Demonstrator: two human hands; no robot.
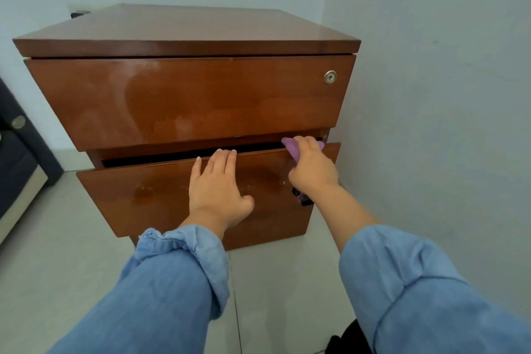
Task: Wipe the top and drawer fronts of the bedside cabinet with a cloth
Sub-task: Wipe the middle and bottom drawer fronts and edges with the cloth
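A glossy brown wooden bedside cabinet point(186, 26) stands in a room corner, its top bare. The upper drawer front point(184, 95) shows damp streaks and has a round lock point(330, 77) at its right. The lower drawer point(161, 192) is pulled out a little, leaving a dark gap along its top edge. My left hand point(218, 184) lies flat on the lower drawer front, fingertips hooked over its top edge. My right hand point(311, 169) presses a purple cloth point(293, 148) against the right end of that top edge.
Pale walls point(431, 95) close in behind and to the right of the cabinet. Dark furniture point(17, 158) with a round metal knob stands at the left. The floor is light tile point(57, 253). A black object point(347, 339) lies at the bottom right by my sleeve.
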